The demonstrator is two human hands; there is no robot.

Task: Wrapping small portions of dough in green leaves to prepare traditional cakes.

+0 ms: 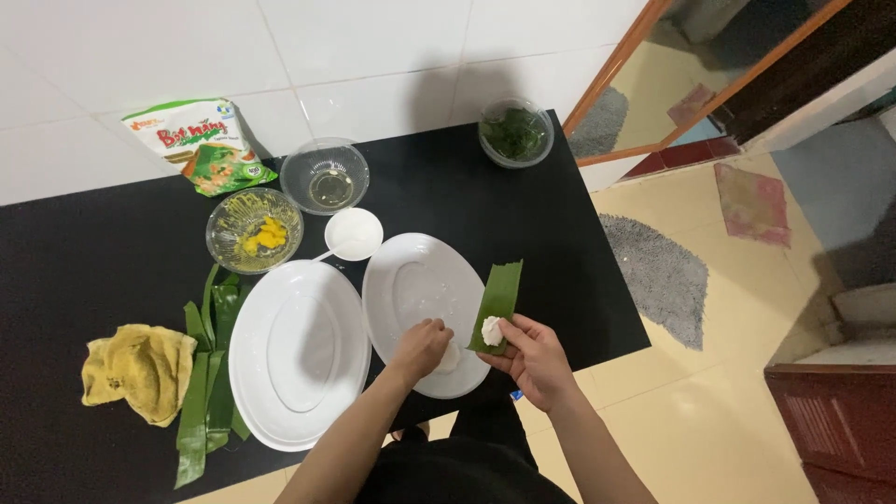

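The right hand (534,357) is holding a strip of green leaf (497,303) just past the right edge of the black worktop (112,252), beside the right-hand white oval plate (411,285). The leaf's long axis is running from about 6 o'clock up to 12, leaning slightly toward 1, with its cut upper end pointing away from the person. The fingers are closing around the leaf's lower end, and the thumb is pressing a small white lump of dough (491,329) against it.

The left hand (422,347) is resting on the near part of that same plate, its fingers curling narrowly onto another pale lump (450,356) that is mostly hidden behind the knuckles; whether it is pinching or only touching cannot be told.

A second, larger white oval plate (297,350) is lying at 9 o'clock from the left hand. At 10 o'clock from it, a flat green and white packet (198,142) with red and orange print is lying at the worktop's far left edge, tilted. Beside it, toward 3 o'clock, are sitting a clear bowl with a little liquid (325,175), a glass bowl with yellow pieces (254,231) and a small white ladle-like dish (353,233). A clear tub of green leaves (515,132) is standing at the far right corner.

More leaf strips (210,373) are lying lengthwise by a crumpled yellow cloth (135,371). The person's forearms are being cut off by the bottom edge.
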